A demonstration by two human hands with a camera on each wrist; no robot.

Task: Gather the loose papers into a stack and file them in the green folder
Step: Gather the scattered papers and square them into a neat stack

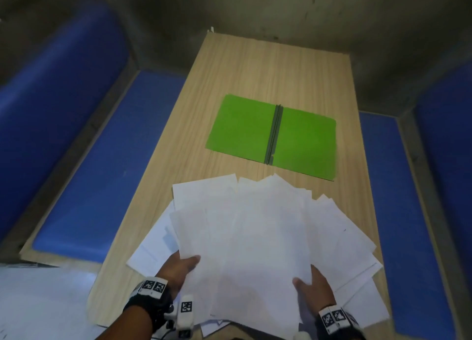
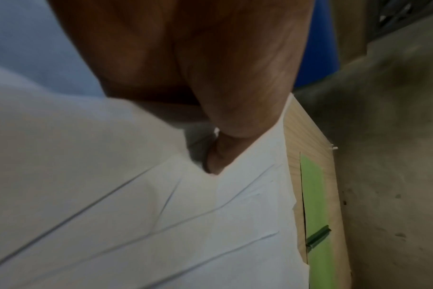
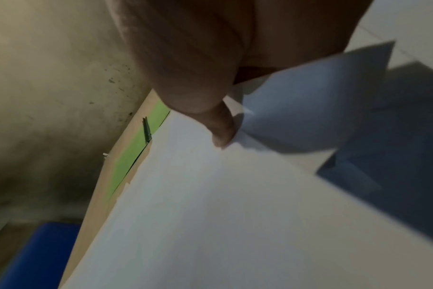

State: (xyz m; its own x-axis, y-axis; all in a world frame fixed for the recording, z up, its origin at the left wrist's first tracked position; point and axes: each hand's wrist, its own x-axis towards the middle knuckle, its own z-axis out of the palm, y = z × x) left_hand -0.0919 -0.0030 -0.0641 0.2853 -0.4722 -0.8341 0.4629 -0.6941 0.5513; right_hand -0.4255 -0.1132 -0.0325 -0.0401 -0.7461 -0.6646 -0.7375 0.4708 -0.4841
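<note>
Several white papers [image 1: 255, 232] lie fanned out over the near half of the wooden table [image 1: 268, 66]. My left hand [image 1: 180, 267] grips the fan's near left side, thumb on top and fingers hidden under the sheets. On the near right, my right hand [image 1: 313, 283] holds the sheets the same way. The green folder [image 1: 273, 135] lies open and flat beyond the papers, its dark spine clip in the middle. In the left wrist view the thumb [image 2: 235, 109] presses on the papers [image 2: 161, 224]; the right wrist view shows the thumb [image 3: 210, 109] pinching the papers [image 3: 210, 215].
Blue cushioned benches [image 1: 107, 166] run along both long sides of the table, the right one [image 1: 398, 212] close to the paper fan. A grey concrete wall [image 1: 268, 10] stands at the far end. Some sheets overhang the table's near edge.
</note>
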